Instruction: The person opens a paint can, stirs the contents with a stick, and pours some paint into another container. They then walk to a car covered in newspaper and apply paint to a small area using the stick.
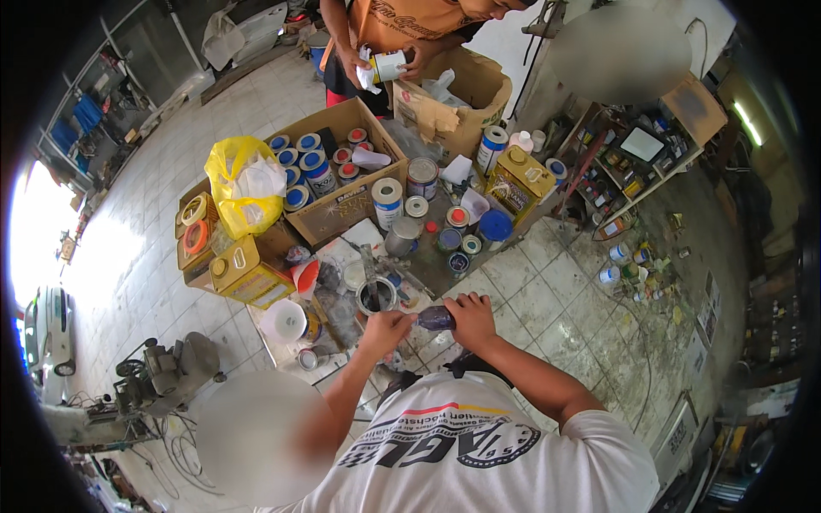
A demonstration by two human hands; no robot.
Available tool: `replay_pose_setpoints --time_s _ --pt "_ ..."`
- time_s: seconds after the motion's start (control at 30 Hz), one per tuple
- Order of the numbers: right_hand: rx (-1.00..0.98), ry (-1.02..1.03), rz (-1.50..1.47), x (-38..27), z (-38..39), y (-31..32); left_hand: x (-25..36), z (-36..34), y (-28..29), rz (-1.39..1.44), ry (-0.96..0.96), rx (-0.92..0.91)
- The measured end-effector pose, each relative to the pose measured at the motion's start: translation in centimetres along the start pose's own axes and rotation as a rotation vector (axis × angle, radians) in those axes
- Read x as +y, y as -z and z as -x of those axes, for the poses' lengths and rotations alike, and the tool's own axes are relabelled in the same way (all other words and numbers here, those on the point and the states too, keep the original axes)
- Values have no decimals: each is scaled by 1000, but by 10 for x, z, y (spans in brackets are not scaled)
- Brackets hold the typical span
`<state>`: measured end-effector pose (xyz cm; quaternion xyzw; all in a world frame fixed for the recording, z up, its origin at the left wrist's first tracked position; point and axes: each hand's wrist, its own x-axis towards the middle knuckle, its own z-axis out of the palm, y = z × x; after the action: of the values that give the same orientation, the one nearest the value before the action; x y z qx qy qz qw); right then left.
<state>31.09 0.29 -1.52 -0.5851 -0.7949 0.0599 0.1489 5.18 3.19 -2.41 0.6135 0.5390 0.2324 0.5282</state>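
Note:
A small dark bottle (pixel 436 319) with a narrow end lies sideways in my right hand (pixel 473 320), whose fingers wrap its wide end. My left hand (pixel 389 332) is closed in a pinch at the narrow end; whatever small part it grips there is hidden. Just beyond my left hand stands an open can (pixel 390 306) with dark contents. A flat grey stirring stick (pixel 369 267) leans up out of that can. To the left are a white cup (pixel 284 321) and an orange-red funnel (pixel 304 275).
Behind the can, a cardboard box (pixel 349 209) holds several paint cans. A yellow bag (pixel 244 184) and a rectangular gold tin (pixel 250 272) stand left, another gold tin (pixel 518 181) right. Across the table a co-worker in an orange shirt (pixel 385 30) holds a white can (pixel 388 67).

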Motion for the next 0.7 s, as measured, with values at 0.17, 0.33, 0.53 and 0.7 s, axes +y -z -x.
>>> replay_pose_setpoints --time_s 0.17,0.33,0.53,0.7 --pt "73 -45 4 34 42 21 43 -7 -52 -339 -41 -11" --pt "283 55 121 116 69 44 51 -36 -147 251 416 -109" --pt "325 35 140 230 135 60 101 -65 -275 502 636 -195" --pt "284 -150 194 295 184 89 153 -97 -347 237 438 -267"
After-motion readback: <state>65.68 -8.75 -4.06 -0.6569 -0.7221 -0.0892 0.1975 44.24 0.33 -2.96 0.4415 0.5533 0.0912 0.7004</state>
